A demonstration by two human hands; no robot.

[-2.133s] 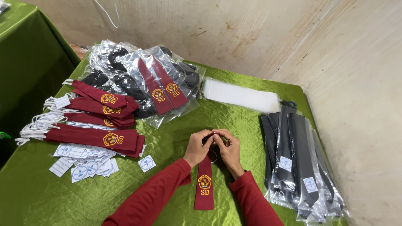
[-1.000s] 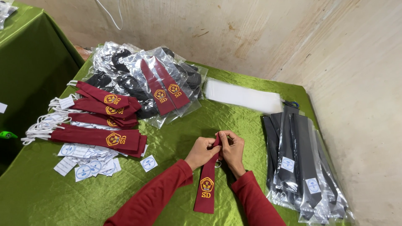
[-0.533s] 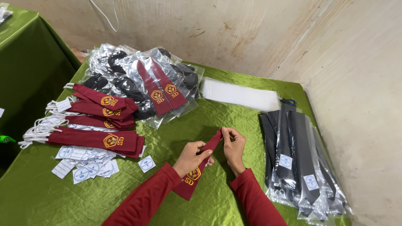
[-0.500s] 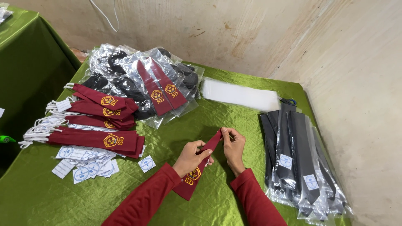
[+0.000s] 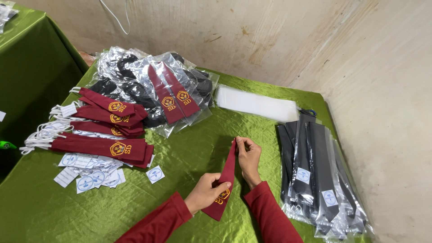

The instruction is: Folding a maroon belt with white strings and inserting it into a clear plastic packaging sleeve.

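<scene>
I hold a dark red necktie (image 5: 227, 177) with a yellow embroidered badge over the green cloth table (image 5: 189, 148). My left hand (image 5: 208, 191) grips its wide lower end near the badge. My right hand (image 5: 248, 157) pinches the narrow upper end. The tie runs slanted between the two hands, lifted off the cloth.
A heap of loose red ties (image 5: 105, 130) with white elastic loops lies at the left, with round paper tags (image 5: 87, 173) below it. Bagged ties (image 5: 173, 96) sit at the back, a stack of clear bags (image 5: 256, 102) behind, bagged black ties (image 5: 315, 175) at the right by the wall.
The tie lay flat and upright between my hands earlier. My left hand has slid down to the wide end and the tie is now lifted and slanted.
</scene>
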